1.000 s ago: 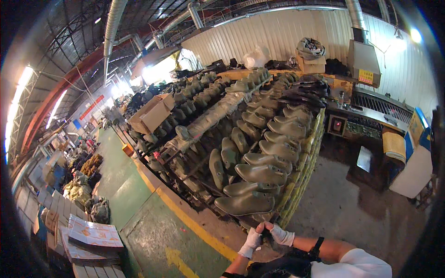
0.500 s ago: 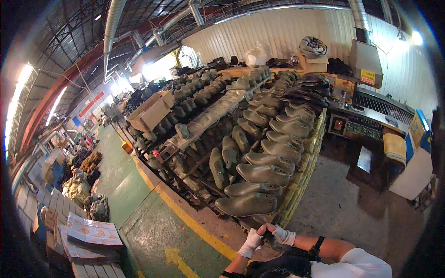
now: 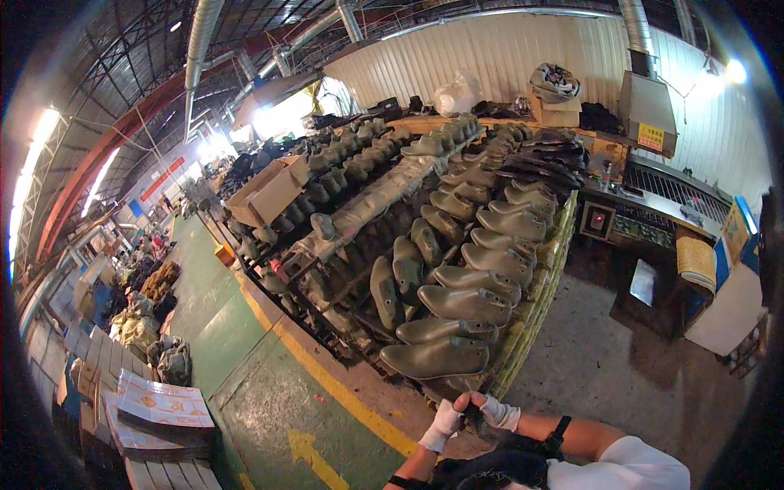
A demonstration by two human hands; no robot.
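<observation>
My left hand (image 3: 445, 420) and my right hand (image 3: 495, 412), both partly wrapped in white, are close together at the bottom of the view, fingers curled in and thumbs up. Something dark shows between and below them, too hidden to name. Just beyond my hands lies the nearest olive-green shoe last (image 3: 437, 358) at the rack's near end; neither hand is on it. Behind it, more shoe lasts (image 3: 465, 305) lie side by side in a long row, toes pointing left. Some others stand tilted on the inner side of the row.
Yellow edging (image 3: 535, 300) runs along the rack's right side. An open cardboard box (image 3: 268, 192) rests on the lasts. Stacked flat cartons (image 3: 163, 400) stand at lower left beside the green walkway (image 3: 245, 371). A metal workbench (image 3: 653, 200) is at right.
The view has shifted very slightly. Both hands keep nearly the same place and pose, and the lasts lie as before.
</observation>
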